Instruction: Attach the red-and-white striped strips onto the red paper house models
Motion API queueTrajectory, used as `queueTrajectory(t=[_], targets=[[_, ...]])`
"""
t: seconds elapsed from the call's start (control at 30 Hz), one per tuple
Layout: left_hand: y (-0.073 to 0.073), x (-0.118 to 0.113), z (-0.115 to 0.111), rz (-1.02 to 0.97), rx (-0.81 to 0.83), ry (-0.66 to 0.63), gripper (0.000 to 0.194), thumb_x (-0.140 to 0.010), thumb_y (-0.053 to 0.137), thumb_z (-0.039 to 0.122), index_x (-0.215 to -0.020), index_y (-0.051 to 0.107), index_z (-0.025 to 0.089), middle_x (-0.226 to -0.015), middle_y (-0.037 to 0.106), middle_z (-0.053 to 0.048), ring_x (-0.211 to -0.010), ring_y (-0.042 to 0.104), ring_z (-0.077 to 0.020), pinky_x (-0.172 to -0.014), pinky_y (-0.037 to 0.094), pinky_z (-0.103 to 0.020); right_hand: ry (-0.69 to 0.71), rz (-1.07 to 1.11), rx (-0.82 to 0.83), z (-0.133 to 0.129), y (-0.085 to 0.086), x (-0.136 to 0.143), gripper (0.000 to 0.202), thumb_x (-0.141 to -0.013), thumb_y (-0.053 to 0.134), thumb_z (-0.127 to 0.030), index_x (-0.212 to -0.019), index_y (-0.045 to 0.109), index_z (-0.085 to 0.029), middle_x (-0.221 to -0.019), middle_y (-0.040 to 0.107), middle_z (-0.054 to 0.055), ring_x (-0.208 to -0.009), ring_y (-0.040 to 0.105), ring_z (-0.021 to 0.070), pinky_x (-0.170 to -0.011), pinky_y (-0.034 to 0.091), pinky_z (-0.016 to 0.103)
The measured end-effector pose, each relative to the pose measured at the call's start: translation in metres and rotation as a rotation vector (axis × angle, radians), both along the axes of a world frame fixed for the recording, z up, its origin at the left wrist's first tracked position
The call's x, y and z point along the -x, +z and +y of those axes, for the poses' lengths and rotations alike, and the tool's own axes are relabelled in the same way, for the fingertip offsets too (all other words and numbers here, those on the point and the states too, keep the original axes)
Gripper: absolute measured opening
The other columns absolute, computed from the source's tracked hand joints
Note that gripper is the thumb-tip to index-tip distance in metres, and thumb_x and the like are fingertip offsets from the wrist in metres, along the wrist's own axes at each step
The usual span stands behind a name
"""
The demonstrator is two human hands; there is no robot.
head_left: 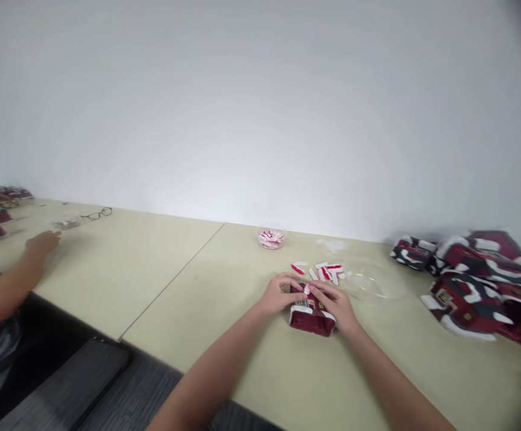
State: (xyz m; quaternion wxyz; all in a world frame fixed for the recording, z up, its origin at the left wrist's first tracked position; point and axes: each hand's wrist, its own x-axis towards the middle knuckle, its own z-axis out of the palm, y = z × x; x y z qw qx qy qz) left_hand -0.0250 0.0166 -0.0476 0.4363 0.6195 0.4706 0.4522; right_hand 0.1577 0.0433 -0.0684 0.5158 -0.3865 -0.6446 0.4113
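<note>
Gripping a maroon fabric piece (313, 324) with both hands

Holds the fabric piece on the pale table (218, 287), with the left hand (281, 293) at its left side and the right hand (339, 305) at its right. Grips it with closed fingers on both sides, bringing the thumbs near each other at a small striped piece (306, 289) close to the top. Cannot tell exactly which fingertips press on the striped piece. Shows small window shapes (320, 305) on the front of the maroon fabric.

Just beyond the hands: loose red-and-white pieces (327, 272). Farther back, near the wall (260, 120): a round clear tub (259, 235) of similar pieces. To the right: a clear plastic item (372, 286), blurred, then a heap of maroon, navy and white fabric pieces (471, 290). Far left, past a seam (171, 283) in the table: a co-worker's hand (44, 241), near a pair of glasses (97, 214).
</note>
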Motion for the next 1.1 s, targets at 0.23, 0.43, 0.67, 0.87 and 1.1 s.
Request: queueTrajectory(t=[0.23,0.43,0.67,0.87,1.1], targets=[[0.001,-0.004,-0.004,0.009,-0.008,-0.061,0.058,-0.061,0.075,0.055,-0.091,0.069,0.005,-0.121,0.052,-0.009,-0.108,0.054,-0.0044,-0.101,0.041,-0.011,0.142,0.0,0.095,-0.002,-0.003,-0.002,0.048,-0.063,0.079,-0.053,-0.097,0.076,-0.02,-0.104,0.071,0.012,-0.093,0.067,0.0293,-0.083,0.055,0.041],[-0.004,-0.005,-0.002,-0.016,0.02,-0.035,0.05,-0.068,0.073,0.046,-0.095,0.066,0.005,-0.113,0.057,-0.007,-0.096,0.056,-0.0002,-0.086,0.042,-0.006,0.09,-0.043,-0.012,-0.004,0.0,-0.003,0.042,-0.072,0.07,-0.057,-0.091,0.077,-0.021,-0.106,0.07,0.011,-0.102,0.064,0.0285,-0.09,0.053,0.041],[-0.002,-0.001,-0.003,0.044,0.031,-0.031,0.054,-0.07,0.071,0.045,-0.11,0.066,0.01,-0.11,0.059,-0.005,-0.091,0.056,0.0007,-0.081,0.042,-0.005,0.039,-0.062,-0.003,-0.003,-0.008,-0.006,0.043,-0.073,0.069,-0.058,-0.091,0.076,-0.02,-0.104,0.07,0.011,-0.099,0.064,0.028,-0.088,0.053,0.04],[-0.005,0.004,0.0,0.032,0.02,-0.091,0.063,-0.069,0.069,0.054,-0.111,0.066,0.007,-0.111,0.059,-0.009,-0.096,0.057,-0.0015,-0.085,0.044,-0.006,0.029,-0.04,0.103,-0.012,0.004,-0.002,0.05,-0.068,0.07,-0.063,-0.089,0.072,-0.018,-0.097,0.07,0.01,-0.086,0.066,0.025,-0.073,0.056,0.035],[-0.005,0.011,0.004,-0.047,0.075,-0.243,0.069,-0.069,0.069,0.057,-0.112,0.064,0.003,-0.113,0.057,-0.013,-0.092,0.059,-0.0022,-0.081,0.047,-0.007,0.07,-0.037,0.078,-0.021,0.013,0.002,0.041,-0.068,0.074,-0.056,-0.08,0.068,-0.018,-0.089,0.069,0.009,-0.083,0.065,0.0232,-0.074,0.054,0.033]])
